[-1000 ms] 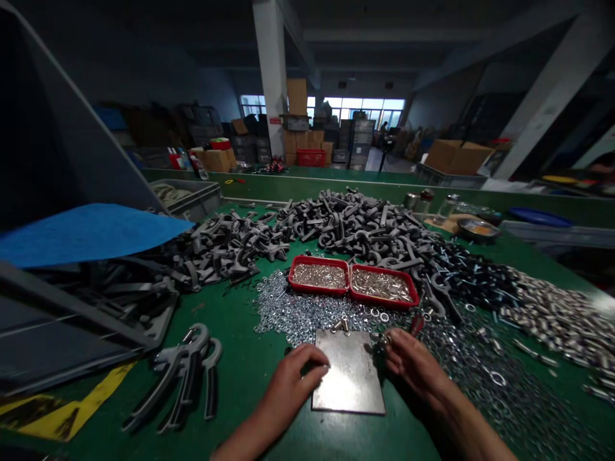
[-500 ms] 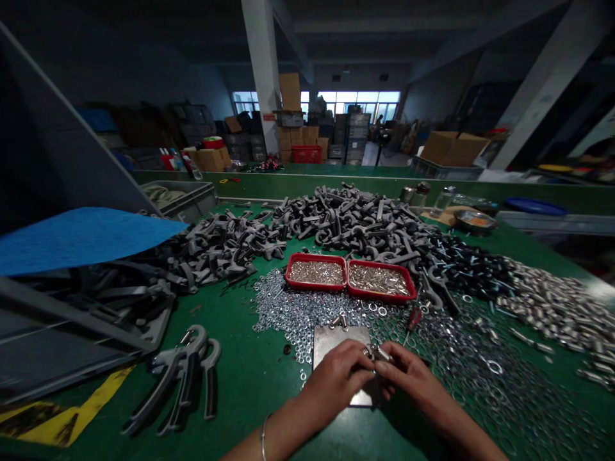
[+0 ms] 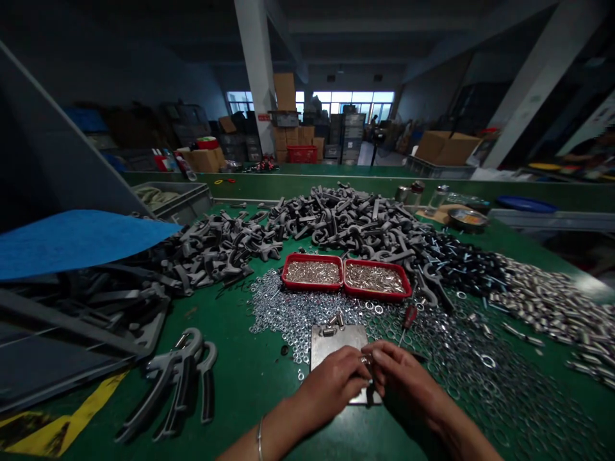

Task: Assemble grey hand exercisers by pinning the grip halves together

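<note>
Over a flat metal plate (image 3: 336, 346), my left hand (image 3: 331, 378) and my right hand (image 3: 401, 368) meet with fingertips pinched together. A small coiled metal spring (image 3: 366, 360) shows between them, held by my left fingers. My right fingers close against its right side and hide part of what they grip. Below them a dark piece (image 3: 369, 392) shows against the plate, its kind unclear. Several loose springs (image 3: 330, 331) lie on the plate's back edge. A dark pointed end (image 3: 419, 356) sticks out beyond my right hand.
Behind the plate stand two red trays (image 3: 313, 286) of small metal pins, with nuts (image 3: 278, 314) spread around. A red-handled screwdriver (image 3: 409, 317) lies among rings (image 3: 487, 362). Grey clamp parts (image 3: 355, 218) are heaped behind; assembled clamps (image 3: 177, 384) lie left. More springs (image 3: 552, 294) cover the right.
One more spring now lies on the back of the plate. The spring seen earlier at my right fingertips no longer shows there, and my hands have drawn closer together.
</note>
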A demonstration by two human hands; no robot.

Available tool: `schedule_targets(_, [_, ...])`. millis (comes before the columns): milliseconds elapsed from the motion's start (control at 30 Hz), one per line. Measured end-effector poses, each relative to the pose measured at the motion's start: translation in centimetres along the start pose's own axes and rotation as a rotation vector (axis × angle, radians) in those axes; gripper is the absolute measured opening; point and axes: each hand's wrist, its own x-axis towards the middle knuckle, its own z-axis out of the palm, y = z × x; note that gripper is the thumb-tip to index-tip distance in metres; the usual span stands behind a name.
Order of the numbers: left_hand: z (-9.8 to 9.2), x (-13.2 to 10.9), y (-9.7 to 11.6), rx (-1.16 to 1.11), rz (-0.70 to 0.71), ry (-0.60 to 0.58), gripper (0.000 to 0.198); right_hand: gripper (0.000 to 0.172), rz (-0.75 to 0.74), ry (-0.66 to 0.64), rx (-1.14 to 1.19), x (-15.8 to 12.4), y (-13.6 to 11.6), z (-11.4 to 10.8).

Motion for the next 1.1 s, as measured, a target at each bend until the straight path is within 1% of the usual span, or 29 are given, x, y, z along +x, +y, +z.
schedule_targets(67, [0.1,-0.2,0.0,-0.026,-0.018,0.039,0.011,0.029,-0.026,-0.011,-0.063,0.0,0.2,0.0])
schedule_targets(133, [0.3,-0.4,0.1,-0.046,-0.030,0.051,0.010,0.031,-0.055,-0.009,-0.137,0.1,0.5,0.1])
schedule_targets(200, [0.2,-0.6,0.4,-0.080,-0.030,0.041,0.010,0.029,-0.100,0.035,-0.204,0.1,0.6,0.4])
schedule_targets(267, [-0.2,-0.7,0.7,-0.130,-0.033,0.051,0.011,0.025,-0.144,0.099,-0.208,0.0,0.4,0.7])
schedule_targets(333, [-0.8,-0.9,1.0,-0.158,-0.072,0.132,0.011,0.025,-0.169,0.140,-0.132,-0.3,-0.1,1.0])
schedule_targets(400, [-1.4,-1.1,1.4,-0.162,-0.162,0.262,0.008,0.028,-0.168,0.157,-0.055,-0.8,-0.7,1.1])
schedule_targets(467, [-1.8,-1.4,1.7,-0.184,-0.277,0.344,0.006,0.029,-0.163,0.146,-0.087,-1.5,-1.2,1.2])
schedule_targets(500, [-1.9,-1.6,1.9,-0.212,-0.327,0.348,0.005,0.028,-0.156,0.123,-0.151,-1.8,-1.3,1.4])
schedule_targets(600, [-1.5,-2.0,2.3,-0.346,-0.408,0.307,0.008,0.025,-0.142,0.037,-0.381,-2.7,-1.2,2.3])
schedule_targets(633, [-1.3,-2.1,2.4,-0.395,-0.421,0.298,0.010,0.024,-0.140,0.032,-0.428,-2.9,-1.1,2.7])
schedule_targets(767, [-0.6,-2.1,2.7,-0.533,-0.447,0.287,0.014,0.024,-0.132,0.095,-0.466,-3.1,-0.8,3.5])
schedule_targets(833, [-0.5,-2.1,2.8,-0.618,-0.466,0.264,0.017,0.025,-0.125,0.087,-0.491,-3.0,-0.7,3.4])
schedule_targets(900, [-0.6,-2.2,3.0,-0.718,-0.496,0.229,0.021,0.025,-0.114,0.057,-0.473,-2.8,-0.5,3.1])
schedule_targets(967, [-0.7,-2.5,3.1,-0.784,-0.515,0.194,0.024,0.025,-0.094,0.009,-0.403,-2.8,-0.1,2.6])
schedule_targets(1100, [-0.6,-3.4,2.6,-0.822,-0.516,0.128,0.026,0.024,-0.020,-0.145,-0.263,-2.8,0.5,1.6])
